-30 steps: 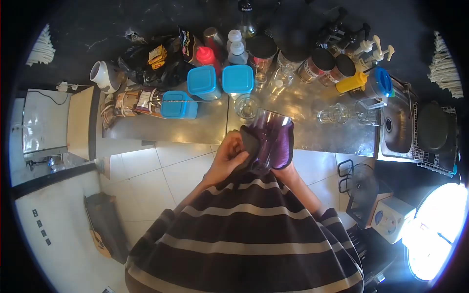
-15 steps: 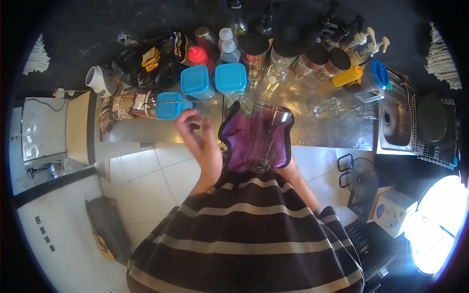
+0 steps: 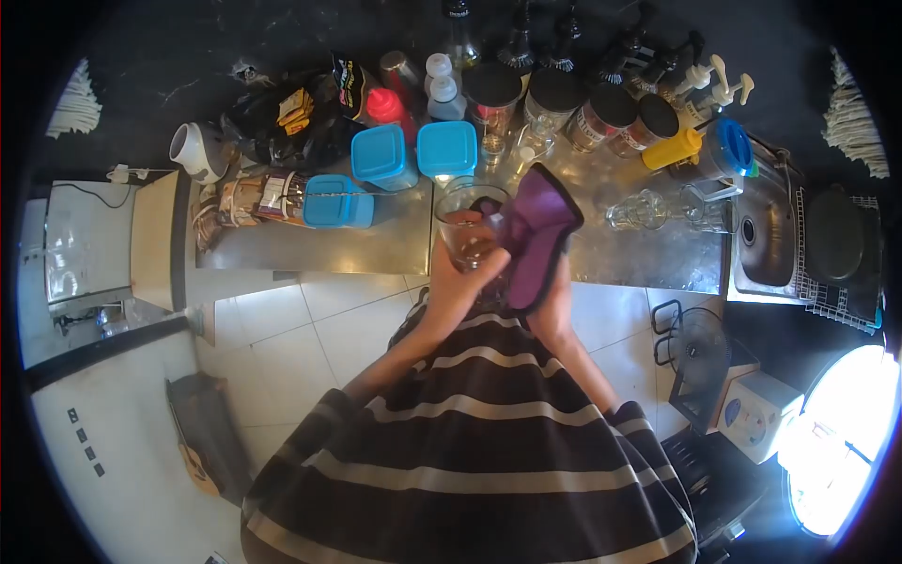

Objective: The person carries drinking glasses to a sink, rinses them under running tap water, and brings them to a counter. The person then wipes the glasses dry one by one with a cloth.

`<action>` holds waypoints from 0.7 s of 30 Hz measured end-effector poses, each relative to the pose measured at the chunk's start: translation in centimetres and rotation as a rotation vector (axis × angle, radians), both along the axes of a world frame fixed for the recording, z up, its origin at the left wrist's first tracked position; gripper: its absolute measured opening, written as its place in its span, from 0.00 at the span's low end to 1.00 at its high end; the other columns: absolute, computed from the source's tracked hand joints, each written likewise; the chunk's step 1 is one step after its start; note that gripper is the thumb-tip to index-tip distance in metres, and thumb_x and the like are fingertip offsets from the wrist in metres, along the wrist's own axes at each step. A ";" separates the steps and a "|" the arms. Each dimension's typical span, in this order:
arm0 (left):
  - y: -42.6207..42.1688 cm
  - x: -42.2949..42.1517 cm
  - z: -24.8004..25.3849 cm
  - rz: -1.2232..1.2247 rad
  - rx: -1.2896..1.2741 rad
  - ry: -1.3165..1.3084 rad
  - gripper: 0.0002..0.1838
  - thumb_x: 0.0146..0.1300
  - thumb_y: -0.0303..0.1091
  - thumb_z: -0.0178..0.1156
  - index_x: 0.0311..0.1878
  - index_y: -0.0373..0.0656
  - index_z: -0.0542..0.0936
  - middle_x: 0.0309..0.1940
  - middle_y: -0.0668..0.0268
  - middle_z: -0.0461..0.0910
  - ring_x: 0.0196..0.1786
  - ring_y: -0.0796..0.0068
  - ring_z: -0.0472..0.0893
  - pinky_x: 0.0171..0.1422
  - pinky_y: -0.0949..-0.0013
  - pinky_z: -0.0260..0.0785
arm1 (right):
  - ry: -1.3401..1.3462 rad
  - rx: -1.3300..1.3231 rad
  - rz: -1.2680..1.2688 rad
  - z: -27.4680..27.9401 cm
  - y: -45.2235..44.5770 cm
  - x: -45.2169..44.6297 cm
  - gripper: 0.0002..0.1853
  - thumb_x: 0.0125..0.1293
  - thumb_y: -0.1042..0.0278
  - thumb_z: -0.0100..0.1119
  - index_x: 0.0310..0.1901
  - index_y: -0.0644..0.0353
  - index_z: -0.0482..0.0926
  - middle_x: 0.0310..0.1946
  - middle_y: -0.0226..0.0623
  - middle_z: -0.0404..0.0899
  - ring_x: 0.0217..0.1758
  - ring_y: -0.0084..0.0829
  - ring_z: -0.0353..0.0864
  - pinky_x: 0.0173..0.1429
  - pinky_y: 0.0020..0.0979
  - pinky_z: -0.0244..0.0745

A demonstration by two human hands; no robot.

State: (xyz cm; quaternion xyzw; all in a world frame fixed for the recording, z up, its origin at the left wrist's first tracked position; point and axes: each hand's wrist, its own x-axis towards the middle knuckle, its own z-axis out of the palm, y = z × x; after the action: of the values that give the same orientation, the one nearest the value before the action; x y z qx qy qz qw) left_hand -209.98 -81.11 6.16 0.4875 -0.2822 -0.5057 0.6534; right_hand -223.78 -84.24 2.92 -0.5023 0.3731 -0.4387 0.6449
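My left hand (image 3: 455, 289) is wrapped around a clear drinking glass (image 3: 462, 195), its thumb across the near side and its fingers seen through the wall. The glass is held upright or slightly tilted, its rim toward the counter. A purple cloth with a black edge (image 3: 543, 230) is bunched against the glass's right side. From below and to the right, my right hand (image 3: 554, 305) grips this cloth; most of its fingers are hidden behind the fabric. Both hands are in front of my striped clothing, near the counter's front edge.
Along the steel counter (image 3: 648, 258) stand blue-lidded containers (image 3: 447, 148), dark-lidded jars (image 3: 601, 117) and a red squeeze bottle (image 3: 387, 108). Several clear glasses (image 3: 644, 211) lie to the right, beside the sink (image 3: 766, 244) and a wire dish rack (image 3: 808, 244).
My left hand has come in from the left, from open to closed around the glass. The glass has shifted left and up off the cloth, which is now folded together in my right hand.
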 end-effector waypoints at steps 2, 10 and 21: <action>-0.1 1.4 0.0 -0.039 0.185 0.322 0.27 0.62 0.46 0.57 0.59 0.43 0.63 0.43 0.61 0.76 0.46 0.71 0.78 0.49 0.66 0.72 | -0.768 0.658 -0.214 2.8 -1.9 0.3 0.26 0.57 0.77 0.60 0.58 0.62 0.65 0.49 0.37 0.73 0.50 0.29 0.74 0.55 0.31 0.69; 1.7 6.3 -2.5 -0.052 0.670 0.948 0.36 0.53 0.65 0.57 0.41 0.33 0.76 0.32 0.54 0.80 0.35 0.62 0.81 0.44 0.60 0.76 | 0.026 -0.313 -0.378 3.4 -5.0 -3.9 0.31 0.48 0.70 0.71 0.52 0.67 0.66 0.46 0.41 0.73 0.49 0.29 0.73 0.56 0.30 0.66; 3.1 6.0 -0.4 -0.090 0.603 0.961 0.38 0.56 0.66 0.54 0.42 0.30 0.73 0.33 0.58 0.76 0.32 0.68 0.79 0.42 0.66 0.76 | 0.556 -0.483 -0.374 2.7 -4.0 -6.6 0.30 0.46 0.68 0.72 0.48 0.67 0.66 0.42 0.40 0.73 0.45 0.28 0.73 0.53 0.29 0.66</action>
State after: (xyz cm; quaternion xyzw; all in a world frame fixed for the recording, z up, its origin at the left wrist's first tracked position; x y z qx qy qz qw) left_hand -204.03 -77.99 5.81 0.3549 0.1832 -0.7562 0.5182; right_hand -230.38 -88.28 5.62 -0.6620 0.5044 -0.4710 0.2923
